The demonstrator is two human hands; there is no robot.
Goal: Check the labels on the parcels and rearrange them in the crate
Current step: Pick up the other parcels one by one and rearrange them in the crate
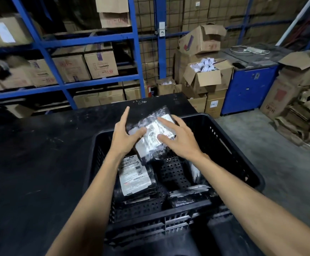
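I am standing over a black perforated plastic crate [224, 137] that is sitting at the right end of a dark scuffed table [30, 163]. Inside it, a black plastic parcel with a white printed label [134, 177] is lying face up on the left side of the crate floor, and a second flat black parcel with a crinkled shiny edge [187, 194] is lying nearer me on the right. Between and beyond these 2, bare grid floor is showing in the middle of the crate.

I am holding a third parcel, a black glossy bag with a white label [153, 133], tilted above the crate's far left part, its top corner rising past the far rim. My left hand [127, 134] is on its left edge, thumb pressing on the face and forefinger pointing straight up, free of the bag. My right hand [176, 137] is lying on its right side with fingers spread wide over the label. The print is too blurred for me to read.

The crate's right wall is hanging beyond the table edge over grey concrete floor [261, 145], which is lying open toward a blue metal cabinet [250, 89]. Blue steel shelving stacked with brown cardboard boxes [100, 61] is standing behind the table.
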